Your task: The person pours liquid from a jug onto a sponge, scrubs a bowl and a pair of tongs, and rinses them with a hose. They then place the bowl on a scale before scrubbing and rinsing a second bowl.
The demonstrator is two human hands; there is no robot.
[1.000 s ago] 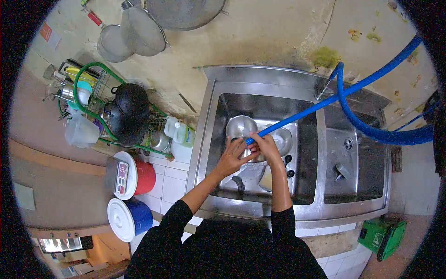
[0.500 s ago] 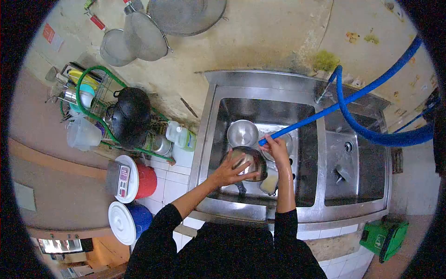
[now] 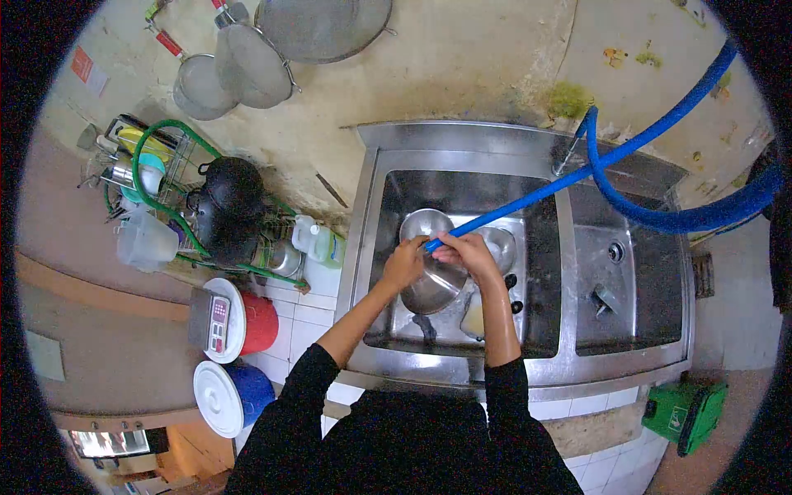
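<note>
In the left sink basin (image 3: 540, 272), my left hand (image 3: 404, 264) is closed on the upper left rim of a metal bowl (image 3: 436, 290), which is tilted with its shiny inside facing me. My right hand (image 3: 467, 253) grips a blue hose (image 3: 528, 203) close to its end, which points over the bowl's upper edge. Two more metal bowls lie behind: one bowl (image 3: 423, 221) at the back left, another bowl (image 3: 500, 242) partly covered by my right hand. A pale yellow item (image 3: 473, 319) and a dark item (image 3: 425, 327) rest on the basin floor.
A second basin (image 3: 629, 322) adjoins on the right, below a tap (image 3: 569, 155) that carries the hose. Left stand a rack with black woks (image 3: 231, 190), jugs (image 3: 322, 241), a red bucket (image 3: 261, 322) and a blue bucket (image 3: 252, 392). Strainers (image 3: 252, 70) hang above; a green bin (image 3: 683, 417) stands right.
My left hand has gone from lying spread on the bowl to gripping its rim. The bowl has turned to show its inside. The hose end has moved left with my right hand.
</note>
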